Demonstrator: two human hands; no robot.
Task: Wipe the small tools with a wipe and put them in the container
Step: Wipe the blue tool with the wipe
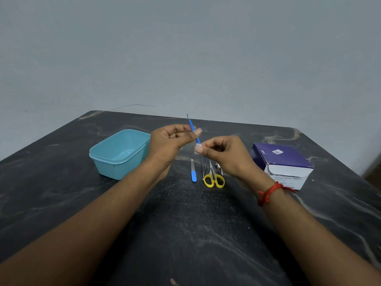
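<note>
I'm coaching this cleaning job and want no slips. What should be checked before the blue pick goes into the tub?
1. Left hand grips the pick: ok.
2. Right hand pinches the wipe round the pick's lower end: ok.
3. Pick wiped along its whole length: cannot tell.
4. Tub open, to the left of the hands: ok.
5. Other tools in the tub: not ok; the file and scissors lie on the table.
</note>
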